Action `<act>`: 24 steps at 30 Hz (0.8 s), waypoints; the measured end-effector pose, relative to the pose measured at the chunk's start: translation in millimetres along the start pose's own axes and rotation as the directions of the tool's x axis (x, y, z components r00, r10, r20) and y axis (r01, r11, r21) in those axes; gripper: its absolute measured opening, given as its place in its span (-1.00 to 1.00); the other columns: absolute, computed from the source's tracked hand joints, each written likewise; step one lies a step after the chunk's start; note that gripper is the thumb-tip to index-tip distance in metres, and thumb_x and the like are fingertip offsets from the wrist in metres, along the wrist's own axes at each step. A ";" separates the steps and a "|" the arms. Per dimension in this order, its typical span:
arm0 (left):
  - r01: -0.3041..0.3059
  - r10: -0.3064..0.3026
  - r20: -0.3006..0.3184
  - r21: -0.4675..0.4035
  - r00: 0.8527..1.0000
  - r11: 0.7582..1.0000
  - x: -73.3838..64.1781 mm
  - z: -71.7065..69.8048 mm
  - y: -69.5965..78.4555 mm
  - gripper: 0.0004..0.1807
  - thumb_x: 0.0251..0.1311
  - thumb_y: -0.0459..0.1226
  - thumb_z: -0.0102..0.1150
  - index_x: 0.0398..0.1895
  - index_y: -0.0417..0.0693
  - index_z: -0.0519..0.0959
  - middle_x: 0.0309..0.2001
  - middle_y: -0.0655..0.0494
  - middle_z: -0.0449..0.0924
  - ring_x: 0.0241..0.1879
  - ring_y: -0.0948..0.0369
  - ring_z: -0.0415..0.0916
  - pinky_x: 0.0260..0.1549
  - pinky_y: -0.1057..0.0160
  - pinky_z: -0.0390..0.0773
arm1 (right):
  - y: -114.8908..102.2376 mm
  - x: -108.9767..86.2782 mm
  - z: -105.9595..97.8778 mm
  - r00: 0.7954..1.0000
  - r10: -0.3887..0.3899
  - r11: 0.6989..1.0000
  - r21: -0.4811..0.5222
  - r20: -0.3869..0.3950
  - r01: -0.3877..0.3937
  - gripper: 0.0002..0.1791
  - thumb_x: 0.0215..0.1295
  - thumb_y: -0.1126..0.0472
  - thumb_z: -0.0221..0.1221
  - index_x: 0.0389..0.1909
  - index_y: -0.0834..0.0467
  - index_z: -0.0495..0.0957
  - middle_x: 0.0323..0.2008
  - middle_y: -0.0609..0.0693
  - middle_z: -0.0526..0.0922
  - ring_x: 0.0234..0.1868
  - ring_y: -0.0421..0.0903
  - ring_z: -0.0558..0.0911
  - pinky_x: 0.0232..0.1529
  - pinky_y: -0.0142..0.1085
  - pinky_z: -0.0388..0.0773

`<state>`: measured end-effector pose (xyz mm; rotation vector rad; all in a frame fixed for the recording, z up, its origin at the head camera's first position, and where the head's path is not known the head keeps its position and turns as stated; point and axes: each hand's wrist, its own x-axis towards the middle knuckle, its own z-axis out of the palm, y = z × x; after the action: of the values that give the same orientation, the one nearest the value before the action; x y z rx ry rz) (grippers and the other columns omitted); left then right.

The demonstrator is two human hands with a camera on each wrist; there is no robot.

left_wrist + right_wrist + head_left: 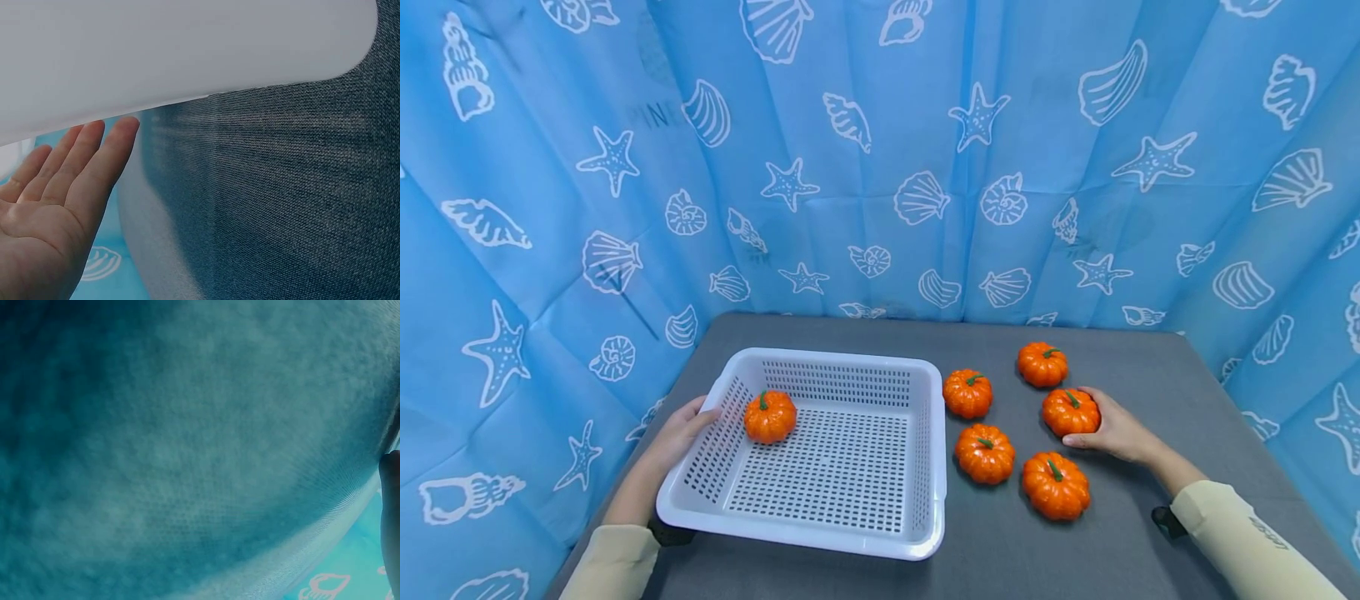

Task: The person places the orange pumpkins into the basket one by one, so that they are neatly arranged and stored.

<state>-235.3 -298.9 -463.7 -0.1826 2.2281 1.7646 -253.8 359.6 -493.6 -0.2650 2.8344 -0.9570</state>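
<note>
A white perforated plastic basket [820, 546] sits on the table with one small orange pumpkin [772, 419] inside, near its left wall. At the basket's left rim my left hand [681, 429] holds on, thumb over the top. In the left wrist view its other fingers [94, 169] are straight and reach up to the basket's outer side. Right of the basket my right hand [1116, 429] grips another orange pumpkin [1070, 412] between thumb and fingers. The right wrist view shows only a dark sliver of this hand at its right edge; the pumpkin is out of that view.
Other orange pumpkins with green stems surround the held one: a back one [1042, 364], a front one [1056, 486], and two beside the basket, the upper [967, 393] and the lower [985, 454]. A blue seashell curtain [887, 267] borders the grey table [1135, 367].
</note>
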 end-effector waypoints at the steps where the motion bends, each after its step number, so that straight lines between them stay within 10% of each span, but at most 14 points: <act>1: 0.000 0.000 0.001 -0.001 1.000 1.000 0.0 -0.1 0.0 -0.29 0.36 0.10 -0.12 0.46 0.08 -0.04 0.22 -0.35 0.34 -0.11 -0.12 0.63 -0.28 -0.13 0.64 | -0.3 0.1 0.0 1.000 0.001 1.000 -0.002 0.000 -0.001 0.02 0.05 -0.06 0.35 0.32 0.41 0.01 0.17 0.45 0.26 0.04 0.27 0.43 -0.01 0.21 0.41; 24: 0.014 -0.013 0.004 -0.020 1.000 1.000 -1.4 1.1 0.3 -0.31 0.35 0.08 -0.08 0.43 0.07 0.01 0.20 -0.34 0.38 -0.12 -0.14 0.63 -0.28 -0.13 0.64 | -5.6 -3.8 -11.0 0.999 0.031 0.999 0.020 -0.030 -0.030 -0.03 0.14 -0.09 0.28 0.31 0.40 0.01 0.10 0.39 0.35 -0.06 0.17 0.47 -0.10 0.03 0.49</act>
<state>-233.9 -297.9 -463.2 -0.1978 2.2024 1.7789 -251.4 362.5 -481.2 -0.2060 2.8456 -0.9906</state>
